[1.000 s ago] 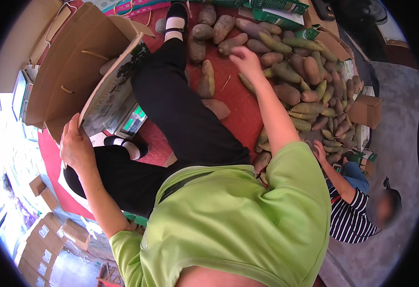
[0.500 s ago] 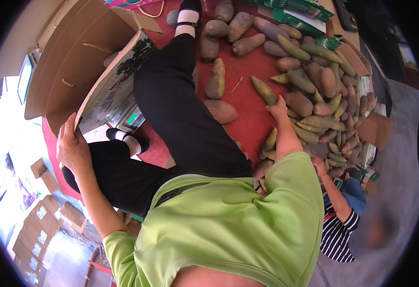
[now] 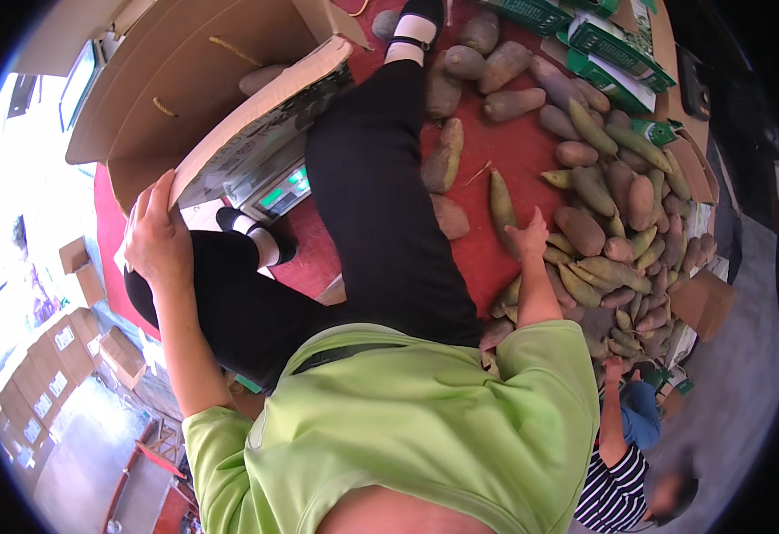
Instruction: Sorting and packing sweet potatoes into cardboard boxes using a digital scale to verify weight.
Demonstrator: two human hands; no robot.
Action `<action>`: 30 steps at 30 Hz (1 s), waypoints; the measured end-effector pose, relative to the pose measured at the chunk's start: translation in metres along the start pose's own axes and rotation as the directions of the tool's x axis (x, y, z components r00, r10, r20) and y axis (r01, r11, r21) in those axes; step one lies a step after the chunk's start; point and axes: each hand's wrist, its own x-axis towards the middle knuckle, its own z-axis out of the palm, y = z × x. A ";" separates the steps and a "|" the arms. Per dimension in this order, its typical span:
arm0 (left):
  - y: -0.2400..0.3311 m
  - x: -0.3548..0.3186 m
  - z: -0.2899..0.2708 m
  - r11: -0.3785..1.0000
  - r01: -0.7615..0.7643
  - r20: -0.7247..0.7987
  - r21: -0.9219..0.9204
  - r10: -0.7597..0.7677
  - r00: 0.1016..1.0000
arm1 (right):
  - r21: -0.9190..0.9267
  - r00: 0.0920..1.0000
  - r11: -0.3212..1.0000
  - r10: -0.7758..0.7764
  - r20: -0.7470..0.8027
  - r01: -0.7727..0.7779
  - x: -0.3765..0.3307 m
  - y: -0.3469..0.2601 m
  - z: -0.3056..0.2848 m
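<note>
At the left, my left hand (image 3: 160, 236) grips the upper edge of a brown cardboard box (image 3: 229, 133). The box stands tilted, with its opening toward me and rope handles showing on its inner wall. My right hand (image 3: 530, 238) is closed at the near end of a long greenish root vegetable (image 3: 501, 200), its thumb against the side; the fingers underneath are partly hidden. Just right of that hand lies a big heap of similar green and brownish-purple root vegetables (image 3: 579, 231). A single two-toned root (image 3: 444, 156) lies left of it on the red mat (image 3: 478, 142).
A scale with a lit green display (image 3: 283, 191) sits beneath the box. Green cartons (image 3: 616, 58) stand at the far right. At the lower right, a co-worker in a striped shirt (image 3: 616, 485) reaches to the heap. Folded brown cartons (image 3: 60, 347) line the left.
The view has shifted, so most things appear farther right and lower. The greenish root in my right hand has turned a little and points more straight away from me. My left hand stays on the box edge.
</note>
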 end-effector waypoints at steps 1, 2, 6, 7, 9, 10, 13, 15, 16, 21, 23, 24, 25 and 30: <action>0.000 0.000 0.000 1.000 -0.001 0.000 -0.009 0.001 1.000 | -0.004 1.000 1.000 -0.010 0.003 0.010 -0.002 -0.002 0.007; 0.000 -0.001 0.001 1.000 -0.002 0.001 -0.018 0.002 1.000 | 0.021 0.996 0.999 -0.046 0.080 0.044 -0.003 -0.003 0.017; 0.002 0.001 -0.003 1.000 -0.011 0.018 -0.014 0.011 1.000 | 0.135 0.961 0.991 -0.029 0.275 -0.009 -0.012 -0.032 0.030; -0.002 0.001 -0.002 1.000 -0.014 0.029 0.016 0.014 0.999 | 0.041 0.979 0.999 -0.007 0.202 -0.001 -0.019 -0.041 0.031; -0.004 0.001 -0.001 1.000 -0.018 0.015 0.006 0.018 1.000 | -0.029 0.984 0.999 -0.017 0.179 0.023 -0.022 -0.047 0.034; -0.004 0.002 -0.001 0.999 -0.037 0.002 -0.011 0.037 0.999 | -0.093 0.988 0.995 -0.015 0.155 0.030 -0.024 -0.048 0.036; -0.006 0.001 -0.002 0.999 -0.025 0.012 -0.033 0.025 1.000 | 0.054 0.995 0.996 -0.073 0.069 0.069 -0.026 -0.044 0.041; -0.005 0.003 0.001 0.997 -0.051 0.006 -0.056 0.051 0.999 | 0.238 0.990 0.963 -0.141 0.032 0.129 -0.005 -0.023 0.050; -0.005 0.003 0.000 0.997 -0.046 0.000 -0.055 0.046 0.999 | 0.412 0.979 0.893 -0.202 0.003 0.183 -0.002 -0.022 0.048; -0.011 -0.002 -0.002 0.998 -0.051 0.004 -0.032 0.051 0.999 | 0.717 0.871 0.547 -0.459 -0.175 0.433 -0.013 -0.098 -0.046; -0.009 -0.001 -0.002 0.997 -0.053 0.006 -0.047 0.054 0.999 | 0.721 0.747 0.355 -0.575 -0.334 0.595 -0.028 -0.136 -0.101; -0.008 0.000 -0.002 0.997 -0.053 0.000 -0.056 0.054 0.999 | 0.716 0.695 0.271 -0.598 -0.399 0.644 -0.040 -0.157 -0.129; -0.009 -0.001 -0.003 0.997 -0.058 -0.002 -0.048 0.058 0.998 | 0.730 0.688 0.258 -0.619 -0.378 0.633 -0.062 -0.184 -0.161; -0.010 -0.001 -0.005 0.996 -0.079 -0.021 -0.051 0.078 0.997 | 0.605 0.434 0.008 -0.705 -0.561 0.796 -0.148 -0.283 -0.266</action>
